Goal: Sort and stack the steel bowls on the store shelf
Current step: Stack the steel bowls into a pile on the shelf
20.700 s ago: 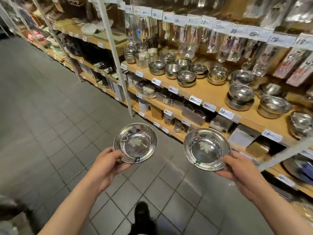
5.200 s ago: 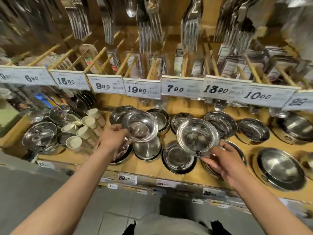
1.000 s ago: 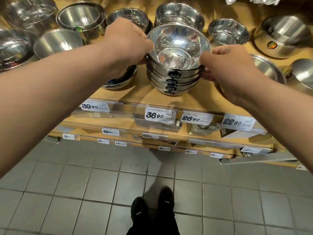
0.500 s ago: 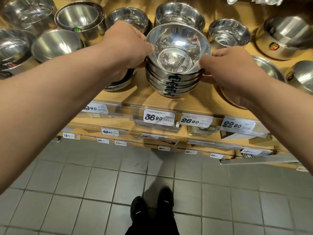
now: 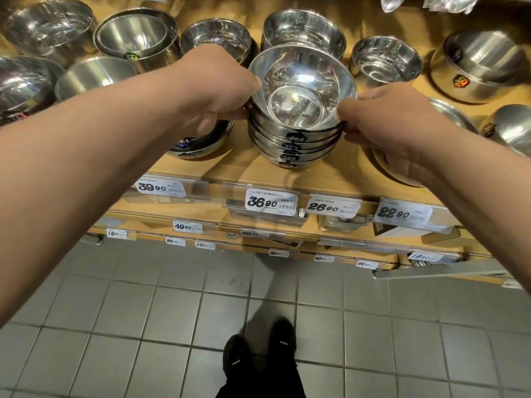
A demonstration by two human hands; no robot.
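Both hands grip a nested stack of steel bowls (image 5: pixel 296 139) standing near the front edge of the wooden shelf (image 5: pixel 230 170). The left hand (image 5: pixel 212 87) is closed against the stack's left side just under the top rim; the right hand (image 5: pixel 385 119) is closed on the right side, fingers pinched at the rims. The top bowl (image 5: pixel 301 87) sits tilted toward the camera, its polished inside showing. Dark labels reading "304" run down the front of the stack. A shallower bowl (image 5: pixel 198 145) lies just beside the stack on the left, partly hidden under the left wrist. Other steel bowls (image 5: pixel 386 60) and deeper containers (image 5: pixel 138 38) stand behind and to both sides on the same shelf. A price tag marked 36.90 (image 5: pixel 271 202) hangs on the shelf edge below the stack. Black shoes (image 5: pixel 258 354) stand on grey floor tiles (image 5: pixel 115 326).
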